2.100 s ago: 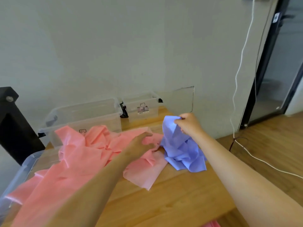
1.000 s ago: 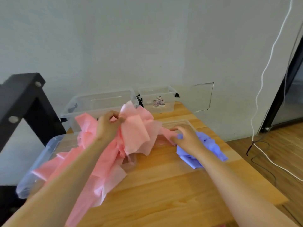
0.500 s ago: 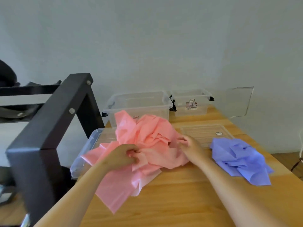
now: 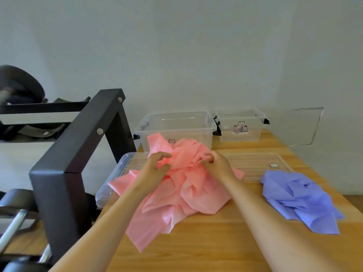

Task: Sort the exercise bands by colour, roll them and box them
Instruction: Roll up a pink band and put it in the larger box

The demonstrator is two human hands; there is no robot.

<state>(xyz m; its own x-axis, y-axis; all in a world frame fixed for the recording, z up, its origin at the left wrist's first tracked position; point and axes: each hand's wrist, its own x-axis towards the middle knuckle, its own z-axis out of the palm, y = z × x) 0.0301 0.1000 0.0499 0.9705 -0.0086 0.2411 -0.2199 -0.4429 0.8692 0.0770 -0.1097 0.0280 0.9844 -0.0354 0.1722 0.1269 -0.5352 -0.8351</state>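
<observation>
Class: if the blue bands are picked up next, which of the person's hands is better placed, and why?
The right hand: it grips the pink bands on the side nearest the blue bands. The left hand, on the far side, would probably have to cross over them.

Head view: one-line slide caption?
Left hand and right hand on crumpled pink bands, wooden table; purple bands apart at right; large clear box and small clear box behind.

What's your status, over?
Right grip pinching crumpled pink band pile; left grip curled at it, hold unclear. Crumpled blue bands set apart. Clear plastic boxes empty.
</observation>
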